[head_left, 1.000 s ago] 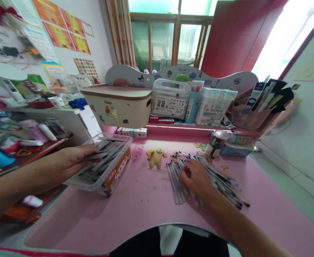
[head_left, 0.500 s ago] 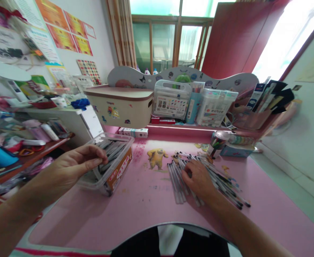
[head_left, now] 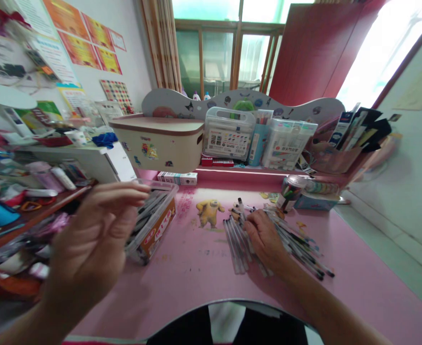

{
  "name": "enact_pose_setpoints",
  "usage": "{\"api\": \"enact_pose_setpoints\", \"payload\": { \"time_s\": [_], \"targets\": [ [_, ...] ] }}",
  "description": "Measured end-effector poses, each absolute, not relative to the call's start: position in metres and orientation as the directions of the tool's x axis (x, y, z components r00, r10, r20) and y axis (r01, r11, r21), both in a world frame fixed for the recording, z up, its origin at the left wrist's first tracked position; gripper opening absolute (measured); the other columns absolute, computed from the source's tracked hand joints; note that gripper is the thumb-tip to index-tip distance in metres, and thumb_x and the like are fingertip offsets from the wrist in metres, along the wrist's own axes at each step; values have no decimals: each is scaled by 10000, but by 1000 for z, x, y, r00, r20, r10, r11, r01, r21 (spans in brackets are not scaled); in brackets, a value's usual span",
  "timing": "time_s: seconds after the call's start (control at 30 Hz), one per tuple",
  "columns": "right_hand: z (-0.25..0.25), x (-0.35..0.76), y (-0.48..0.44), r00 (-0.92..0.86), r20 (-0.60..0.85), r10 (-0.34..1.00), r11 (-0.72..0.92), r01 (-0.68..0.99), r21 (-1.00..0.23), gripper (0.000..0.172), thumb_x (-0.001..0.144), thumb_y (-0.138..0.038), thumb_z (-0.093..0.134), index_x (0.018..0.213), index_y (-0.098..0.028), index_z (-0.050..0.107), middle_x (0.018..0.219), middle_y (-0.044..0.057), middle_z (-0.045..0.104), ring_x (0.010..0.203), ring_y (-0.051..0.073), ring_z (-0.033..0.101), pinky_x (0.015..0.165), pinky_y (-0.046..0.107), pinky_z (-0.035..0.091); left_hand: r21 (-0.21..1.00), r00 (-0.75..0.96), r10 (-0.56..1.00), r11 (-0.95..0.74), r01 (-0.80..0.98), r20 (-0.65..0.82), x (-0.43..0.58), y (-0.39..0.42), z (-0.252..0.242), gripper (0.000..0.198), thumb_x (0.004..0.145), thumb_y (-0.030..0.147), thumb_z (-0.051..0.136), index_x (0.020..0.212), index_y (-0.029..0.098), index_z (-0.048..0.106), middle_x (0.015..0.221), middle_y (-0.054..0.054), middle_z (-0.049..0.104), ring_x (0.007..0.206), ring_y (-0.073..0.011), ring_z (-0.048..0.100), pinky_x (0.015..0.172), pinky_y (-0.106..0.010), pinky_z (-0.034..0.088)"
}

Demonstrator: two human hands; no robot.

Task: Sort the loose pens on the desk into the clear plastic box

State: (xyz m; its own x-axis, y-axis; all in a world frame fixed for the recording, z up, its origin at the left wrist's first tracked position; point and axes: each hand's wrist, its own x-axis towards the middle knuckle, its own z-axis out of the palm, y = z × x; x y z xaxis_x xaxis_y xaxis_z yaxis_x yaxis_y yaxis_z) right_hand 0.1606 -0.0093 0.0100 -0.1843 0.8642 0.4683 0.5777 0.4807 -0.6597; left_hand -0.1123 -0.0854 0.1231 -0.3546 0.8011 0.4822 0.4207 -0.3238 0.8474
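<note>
Two bare hands over a pink table [head_left: 192,287], one above loose pens and one beside a box of pens.
The right hand [head_left: 266,237] lies with bent fingers over slim, translucent, dark-tipped pens [head_left: 235,249] fanned out on the table; whether it grips any cannot be told. The left hand [head_left: 92,235], blurred, is raised with fingers half curled and thumb apart, seemingly bare of any object, and partly hides a clear plastic box with a brown label [head_left: 160,225], which contains more grey pens [head_left: 151,208]. Between box and loose pens, a yellow cartoon bear [head_left: 209,213] is printed on the table. Beyond the loose pens stands a clear, silver-lidded cylindrical jar [head_left: 290,191]; farther back, a cream, brown-rimmed storage bin [head_left: 160,148] sits beside a transparent handled case [head_left: 228,134].
</note>
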Motion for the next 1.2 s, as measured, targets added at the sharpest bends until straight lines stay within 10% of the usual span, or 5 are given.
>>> {"api": "enact_pose_setpoints", "payload": {
  "time_s": [0.17, 0.33, 0.6, 0.83, 1.2],
  "targets": [
    [11, 155, -15, -231, 123, 965, 187, 281, -941, 219, 984, -374, 346, 876, -231, 472, 608, -39, 533, 497, 132, 499, 491, 250, 396, 941, 143, 974, -208, 266, 175, -51, -82, 77, 266, 848, 344, 636, 1113, 358, 663, 1044, -60, 652, 874, -223, 617, 747, -339, 524],
    [13, 152, -16, -301, 96, 949, 137, 117, -984, 279, 956, -469, 449, 848, -218, 507, 571, -72, 399, 458, 95, 353, 417, 219, 279, 993, 152, 981, 119, 5, -118, -7, -42, 38, 526, 742, 374, 731, 1234, 271, 576, 1072, -82, 614, 820, -202, 602, 630, -292, 497],
    [11, 159, -10, -408, 92, 909, 178, 179, -968, 197, 929, -293, 491, 936, -183, 654, 667, -30, 527, 562, 115, 444, 534, 232, 370, 986, 28, 999, 22, -168, -17, 6, -15, 26, 157, 722, 342, 702, 772, 194, 691, 752, -26, 665, 746, -185, 608, 734, -299, 471],
    [12, 153, -13, -437, 173, 883, 336, 332, -881, 287, 977, -247, 387, 1009, -202, 669, 958, 60, 688, 893, 195, 614, 867, 316, 466, 990, -1, 999, -54, -131, 54, 1, -14, 21, 142, 784, 339, 650, 793, 199, 674, 646, 7, 606, 624, -150, 561, 628, -267, 451],
    [18, 151, -15, -457, 135, 879, 252, 205, -946, 291, 966, -323, 430, 981, -185, 686, 943, 39, 661, 946, 201, 594, 904, 324, 447, 983, 44, 997, -56, -178, 65, -1, -14, 23, 177, 786, 355, 653, 794, 179, 642, 678, -4, 618, 636, -141, 565, 653, -270, 467]
  ]
}}
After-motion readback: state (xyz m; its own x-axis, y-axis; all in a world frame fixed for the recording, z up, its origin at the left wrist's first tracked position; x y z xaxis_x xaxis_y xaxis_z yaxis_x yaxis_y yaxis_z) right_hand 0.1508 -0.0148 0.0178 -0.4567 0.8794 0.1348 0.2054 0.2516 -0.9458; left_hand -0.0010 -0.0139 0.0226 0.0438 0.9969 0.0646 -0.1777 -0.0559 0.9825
